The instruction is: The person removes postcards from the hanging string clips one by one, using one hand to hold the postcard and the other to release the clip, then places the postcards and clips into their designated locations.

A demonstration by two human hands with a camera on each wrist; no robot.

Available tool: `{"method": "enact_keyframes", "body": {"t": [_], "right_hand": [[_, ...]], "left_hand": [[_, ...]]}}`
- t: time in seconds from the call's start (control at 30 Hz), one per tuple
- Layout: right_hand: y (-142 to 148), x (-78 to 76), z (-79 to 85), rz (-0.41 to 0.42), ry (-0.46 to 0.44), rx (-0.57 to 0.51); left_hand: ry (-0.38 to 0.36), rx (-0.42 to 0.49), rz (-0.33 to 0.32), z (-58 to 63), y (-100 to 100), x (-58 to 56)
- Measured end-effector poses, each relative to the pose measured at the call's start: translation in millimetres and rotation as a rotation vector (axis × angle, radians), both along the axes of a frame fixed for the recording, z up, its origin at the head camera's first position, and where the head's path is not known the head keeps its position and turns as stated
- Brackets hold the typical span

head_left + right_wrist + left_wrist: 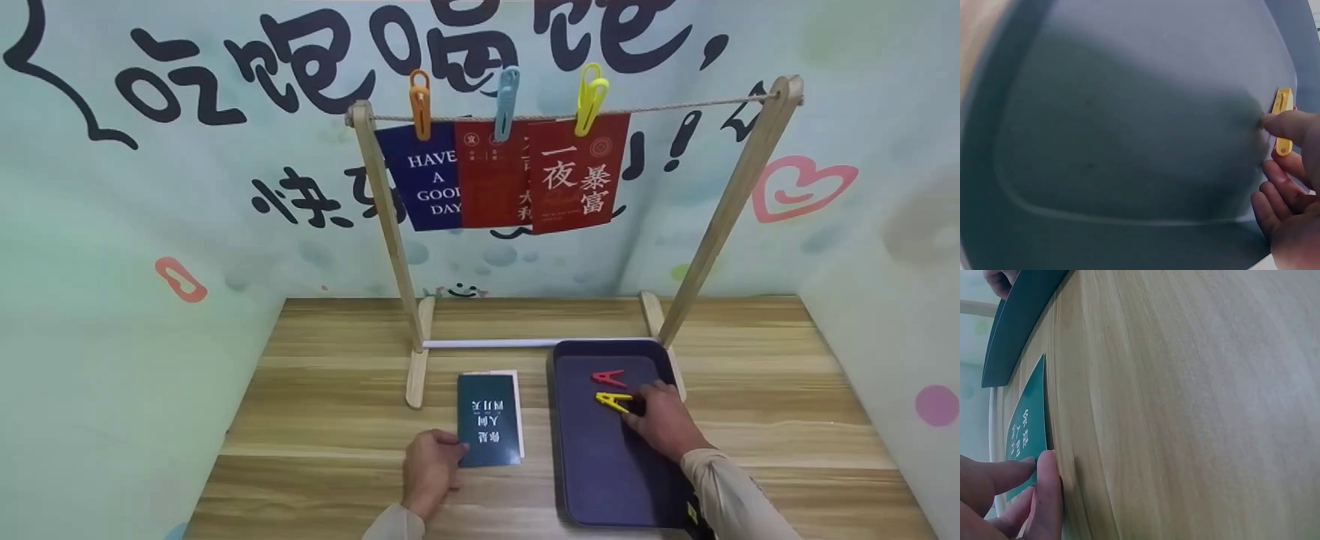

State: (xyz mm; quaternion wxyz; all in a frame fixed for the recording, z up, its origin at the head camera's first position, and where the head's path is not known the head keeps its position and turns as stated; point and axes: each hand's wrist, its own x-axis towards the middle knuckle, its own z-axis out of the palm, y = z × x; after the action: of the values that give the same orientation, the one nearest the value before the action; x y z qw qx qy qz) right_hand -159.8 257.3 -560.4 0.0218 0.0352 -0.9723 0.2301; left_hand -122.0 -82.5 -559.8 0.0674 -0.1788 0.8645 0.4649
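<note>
A dark green card (487,420) with white characters lies on the table, a white sheet (519,382) showing from under its right side. My left hand (433,469) pinches its near left corner; thumb and forefinger meet at the card's edge in the left wrist view. Over the dark tray (600,480) my right hand (666,420) grips a yellow clothespin (613,402) by one end, the thumb across it in the right wrist view. Just beyond it in the tray lies a red clothespin (607,377).
Behind stands a wooden frame (720,217) with a string (690,103) across its top. From it hang a blue card (420,180) and several red cards (577,180), held by orange (421,105), blue (507,103) and yellow-green (591,101) clothespins. A white bar (487,343) joins the feet.
</note>
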Motion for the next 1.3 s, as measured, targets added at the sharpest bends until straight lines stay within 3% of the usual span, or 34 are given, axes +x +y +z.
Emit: {"method": "enact_keyframes", "body": {"t": [0.5,0.63,0.77,0.93,1.13,1.3], "right_hand": [[-1.1,3.2,4.3,-0.039,0.011,-0.007],[-0.3,4.1,4.3,-0.045,0.011,-0.02],[1.0,4.7,5.9,-0.046,0.046,-0.026],[2.9,3.6,16.4,-0.04,0.112,-0.043],[0.3,2.5,43.6,0.004,0.163,-0.098],[-1.0,-4.4,73.0,0.022,0.172,-0.164]], "left_hand": [[-0.052,-0.018,-0.037,1.1,4.7,-2.6],[-0.005,-0.05,-0.063,6.7,3.8,-5.1],[0.049,-0.051,-0.055,19.2,4.3,-12.9],[0.098,0.027,0.007,42.2,12.2,-29.4],[0.251,0.082,-0.008,65.5,23.5,-38.7],[0.306,0.111,-0.048,81.9,30.0,-39.7]]}}
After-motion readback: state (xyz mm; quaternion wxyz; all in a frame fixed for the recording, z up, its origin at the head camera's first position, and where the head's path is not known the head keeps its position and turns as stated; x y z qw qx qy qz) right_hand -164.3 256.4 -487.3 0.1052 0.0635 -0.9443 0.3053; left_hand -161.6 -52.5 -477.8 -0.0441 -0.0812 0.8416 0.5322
